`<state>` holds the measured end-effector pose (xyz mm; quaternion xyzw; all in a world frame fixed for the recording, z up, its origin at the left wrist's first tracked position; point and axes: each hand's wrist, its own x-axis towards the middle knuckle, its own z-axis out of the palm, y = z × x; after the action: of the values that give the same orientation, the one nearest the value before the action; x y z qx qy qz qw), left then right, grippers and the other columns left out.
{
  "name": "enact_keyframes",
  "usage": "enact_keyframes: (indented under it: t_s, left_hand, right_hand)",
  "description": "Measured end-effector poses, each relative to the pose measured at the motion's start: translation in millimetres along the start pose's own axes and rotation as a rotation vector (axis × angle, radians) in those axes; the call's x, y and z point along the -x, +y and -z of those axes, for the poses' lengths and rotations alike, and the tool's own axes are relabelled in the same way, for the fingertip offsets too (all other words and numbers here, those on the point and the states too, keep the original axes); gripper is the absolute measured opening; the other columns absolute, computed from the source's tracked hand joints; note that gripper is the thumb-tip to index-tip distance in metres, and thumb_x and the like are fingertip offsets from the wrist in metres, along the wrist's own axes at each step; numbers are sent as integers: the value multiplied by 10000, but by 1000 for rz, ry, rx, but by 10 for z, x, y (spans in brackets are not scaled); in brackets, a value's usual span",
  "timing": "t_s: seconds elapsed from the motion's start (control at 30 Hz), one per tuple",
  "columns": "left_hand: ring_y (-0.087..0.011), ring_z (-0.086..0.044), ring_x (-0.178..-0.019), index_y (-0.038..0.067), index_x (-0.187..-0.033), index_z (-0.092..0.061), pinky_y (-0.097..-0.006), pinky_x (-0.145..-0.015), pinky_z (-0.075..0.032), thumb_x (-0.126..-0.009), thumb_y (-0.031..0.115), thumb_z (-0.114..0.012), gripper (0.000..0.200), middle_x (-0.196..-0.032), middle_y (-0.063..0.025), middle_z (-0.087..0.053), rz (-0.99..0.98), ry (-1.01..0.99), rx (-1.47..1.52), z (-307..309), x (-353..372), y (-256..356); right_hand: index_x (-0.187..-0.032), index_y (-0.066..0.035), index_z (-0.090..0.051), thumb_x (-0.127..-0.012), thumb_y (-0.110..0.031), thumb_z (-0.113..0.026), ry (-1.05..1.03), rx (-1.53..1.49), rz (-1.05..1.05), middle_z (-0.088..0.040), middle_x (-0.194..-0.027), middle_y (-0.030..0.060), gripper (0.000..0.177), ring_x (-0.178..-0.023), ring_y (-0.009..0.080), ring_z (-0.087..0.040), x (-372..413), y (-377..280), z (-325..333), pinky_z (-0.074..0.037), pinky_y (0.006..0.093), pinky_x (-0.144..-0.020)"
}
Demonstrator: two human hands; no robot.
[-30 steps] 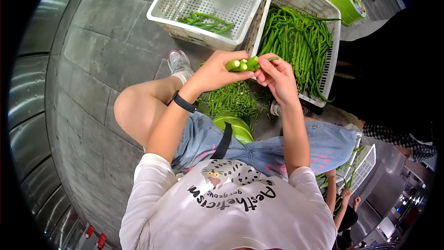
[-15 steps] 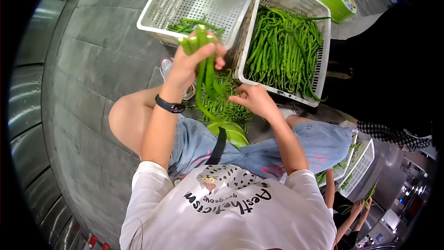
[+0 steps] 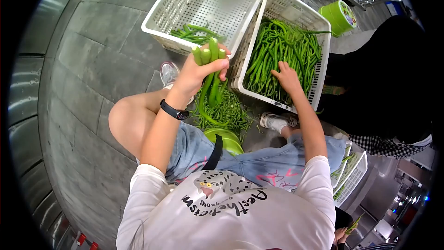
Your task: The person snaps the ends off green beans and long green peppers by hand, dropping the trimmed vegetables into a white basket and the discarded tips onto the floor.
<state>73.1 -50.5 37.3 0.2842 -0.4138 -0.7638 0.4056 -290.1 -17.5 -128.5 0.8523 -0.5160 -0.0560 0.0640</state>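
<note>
Several long green chili peppers (image 3: 215, 79) are bunched in my left hand (image 3: 196, 71), their pale, stemless ends pointing up past my thumb. This hand is closed round them above a heap of stem trimmings (image 3: 225, 113) on the floor. My right hand (image 3: 289, 79) reaches over the near side of the right white crate (image 3: 266, 93), fingers stretched out and slightly apart against the pile of chili peppers (image 3: 284, 41) in it. Nothing shows in its grip. In the left white crate (image 3: 159, 34) lies a small group of chili peppers (image 3: 194, 33).
A green stool (image 3: 226, 141) is between my legs. Another green stool-like drum (image 3: 338, 17) stands beyond the right crate. At the right are a person in dark clothes (image 3: 374, 78) and more white crates (image 3: 354, 176). Another person's hand (image 3: 342, 235) holds peppers at lower right.
My right hand has moved from beside the bunch, up and rightward onto the peppers in the right crate. My left hand still holds its bunch, slightly lower and further right in view.
</note>
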Motion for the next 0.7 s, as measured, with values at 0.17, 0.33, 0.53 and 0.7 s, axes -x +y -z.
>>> enact_keyframes:
  t_s: [0.17,0.33,0.53,0.7]
  left_hand:
    - [-123,-557,-627,17,-1005,-564,-261,-606,-458,-816,80,-653,218,-764,-30,-567,1,34,-22,-18,-22,-42]
    - [-120,-570,-664,34,-942,-568,-261,-632,-465,-799,51,-674,178,-798,-26,-580,-29,112,-63,-126,-7,-96]
    - [-218,-592,-1018,40,-893,-536,-329,-885,-448,-774,32,-688,194,-1134,-133,-616,-503,-6,-727,-388,84,-115]
    - [-199,-634,-966,27,-944,-525,-302,-804,-494,-743,12,-696,264,-1093,-140,-641,-397,-51,-689,-488,173,-253]
  right_hand:
    - [-1043,-163,-620,-641,44,-689,229,-445,-230,-466,-1076,100,457,-865,258,-541,-131,90,592,-484,362,-692]
    - [-1005,-42,-621,-795,-71,-677,729,-654,-373,-537,-936,120,220,-836,263,-561,-289,-132,1445,-455,331,-737]
    - [-999,-44,-522,-831,-49,-641,529,-1691,-555,-622,-912,40,206,-640,43,-518,-260,-972,2155,-411,175,-511]
    - [-985,8,-588,-900,-148,-593,444,-1934,-461,-534,-889,14,178,-660,57,-534,-267,-1444,1995,-436,198,-528]
